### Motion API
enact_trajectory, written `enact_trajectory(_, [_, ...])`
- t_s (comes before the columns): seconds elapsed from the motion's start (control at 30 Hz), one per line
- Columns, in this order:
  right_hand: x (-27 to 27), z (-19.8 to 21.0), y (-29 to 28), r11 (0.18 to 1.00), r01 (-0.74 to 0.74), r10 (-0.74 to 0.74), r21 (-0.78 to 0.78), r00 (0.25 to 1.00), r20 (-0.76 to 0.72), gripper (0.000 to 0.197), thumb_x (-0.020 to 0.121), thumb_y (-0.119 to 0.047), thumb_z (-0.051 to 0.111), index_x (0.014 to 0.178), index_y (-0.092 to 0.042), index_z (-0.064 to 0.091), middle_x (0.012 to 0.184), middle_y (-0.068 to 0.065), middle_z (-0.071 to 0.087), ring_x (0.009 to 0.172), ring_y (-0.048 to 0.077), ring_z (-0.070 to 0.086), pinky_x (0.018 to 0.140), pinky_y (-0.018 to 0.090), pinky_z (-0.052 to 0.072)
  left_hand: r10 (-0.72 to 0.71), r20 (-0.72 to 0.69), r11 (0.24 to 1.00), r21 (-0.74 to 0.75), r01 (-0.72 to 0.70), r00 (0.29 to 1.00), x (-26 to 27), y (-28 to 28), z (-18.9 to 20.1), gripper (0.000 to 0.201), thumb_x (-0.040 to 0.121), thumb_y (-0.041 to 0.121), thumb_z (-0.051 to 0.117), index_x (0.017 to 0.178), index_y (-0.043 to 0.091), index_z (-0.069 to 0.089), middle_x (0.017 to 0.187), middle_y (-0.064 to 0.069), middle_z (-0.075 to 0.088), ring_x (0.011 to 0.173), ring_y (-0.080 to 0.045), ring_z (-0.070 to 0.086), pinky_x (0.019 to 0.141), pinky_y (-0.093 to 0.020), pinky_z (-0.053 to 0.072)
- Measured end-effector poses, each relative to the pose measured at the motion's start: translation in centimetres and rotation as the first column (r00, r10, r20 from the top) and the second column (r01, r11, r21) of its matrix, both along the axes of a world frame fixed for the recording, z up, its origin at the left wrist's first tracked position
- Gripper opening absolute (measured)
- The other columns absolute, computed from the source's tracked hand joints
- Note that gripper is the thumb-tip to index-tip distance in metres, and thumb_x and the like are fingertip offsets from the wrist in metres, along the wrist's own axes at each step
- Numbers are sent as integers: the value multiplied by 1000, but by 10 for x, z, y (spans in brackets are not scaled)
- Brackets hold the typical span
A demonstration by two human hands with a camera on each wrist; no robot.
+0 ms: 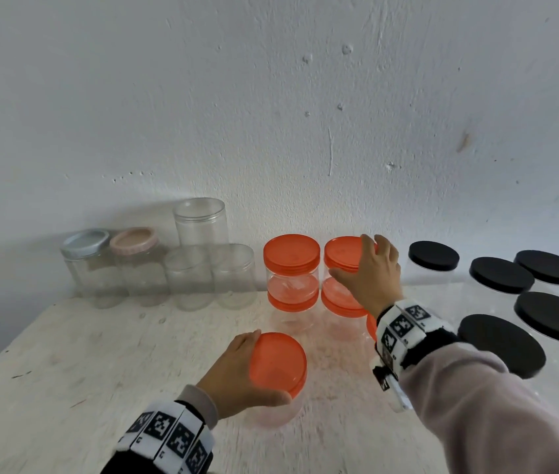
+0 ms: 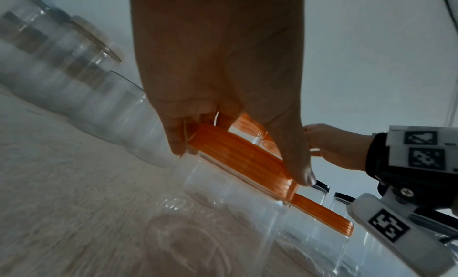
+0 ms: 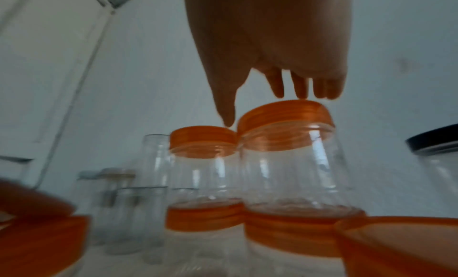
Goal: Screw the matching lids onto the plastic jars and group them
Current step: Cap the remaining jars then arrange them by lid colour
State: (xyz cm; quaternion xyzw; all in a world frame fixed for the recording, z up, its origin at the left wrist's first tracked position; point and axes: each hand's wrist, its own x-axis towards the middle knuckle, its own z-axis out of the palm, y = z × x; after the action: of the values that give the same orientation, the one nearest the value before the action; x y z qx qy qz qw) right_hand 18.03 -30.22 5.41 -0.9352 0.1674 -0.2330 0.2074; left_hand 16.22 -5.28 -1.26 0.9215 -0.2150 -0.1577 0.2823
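Note:
My left hand grips the orange lid that sits on a clear jar at the table's front middle; in the left wrist view the thumb and fingers clamp the lid's ribbed rim. At the back stand two stacks of orange-lidded jars, two high. My right hand hovers over the top jar of the right stack. Its straight fingers touch that lid from above, and the thumb hangs beside the rim. The left stack stands free.
Another orange lid peeks out behind my right wrist. Several black-lidded jars fill the right side. At the back left stand open clear jars, a blue-lidded jar and a pink-lidded jar. The white wall rises directly behind.

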Motion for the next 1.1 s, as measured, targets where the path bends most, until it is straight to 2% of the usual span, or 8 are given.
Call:
enact_trajectory(0.1, [-14,-14,21,994,-104,105,-16,976,190,63,86,-31,67,135,-3,39,134,14,38,121,29,32,101,34,29,31,25,999,23,-32,999,1,8,2,123,59,68,72,150,20,5,150,6,16,129,-14,31,104,-26,37])
enact_trajectory(0.23, [-25,-32,48,986,-165,159,-9,931,328,47,81,-13,71,121,2,52,115,16,52,106,31,45,95,34,34,106,46,991,72,-110,993,5,29,7,123,59,69,70,150,19,5,151,4,15,132,-17,31,106,-28,36])
enact_trajectory(0.33, [-24,-38,58,987,-161,155,-3,942,298,48,82,-11,69,125,1,51,119,14,52,109,31,45,94,38,36,155,33,984,81,-157,987,7,47,10,125,57,70,70,150,19,4,152,2,14,133,-17,31,107,-30,35])
enact_trajectory(0.53, [-24,-50,65,984,-164,144,64,960,239,48,83,-14,69,126,-1,51,119,12,50,110,28,43,96,35,36,214,-7,975,56,-213,977,10,74,9,133,45,78,62,150,21,3,152,3,14,132,-17,32,106,-30,36])
enact_trajectory(0.67, [-16,-64,69,936,-204,184,286,978,97,58,87,-18,67,136,-6,40,132,8,42,125,24,36,106,33,33,207,-4,977,47,-207,978,12,79,5,134,43,79,61,150,23,3,152,4,13,132,-16,32,105,-30,37])
enact_trajectory(0.77, [-7,-76,74,877,-157,185,453,983,-18,77,85,-22,70,145,-7,25,147,9,30,136,24,29,113,36,29,200,-14,980,15,-200,980,13,81,1,135,42,80,62,150,25,3,152,6,12,132,-16,31,105,-30,37])
enact_trajectory(0.93, [14,-89,85,811,-63,129,582,989,-73,103,79,-25,77,149,-3,6,154,16,16,141,29,22,111,32,23,196,-25,981,-2,-196,980,13,83,-1,135,42,81,61,150,26,1,152,8,11,131,-15,29,106,-29,37])
enact_trajectory(1.1, [38,-91,96,771,20,3,637,999,-36,107,73,-24,82,146,0,8,147,22,26,134,34,32,107,36,27,196,-40,980,-10,-197,980,12,83,0,133,45,78,62,150,25,0,152,7,9,133,-15,28,107,-29,35])
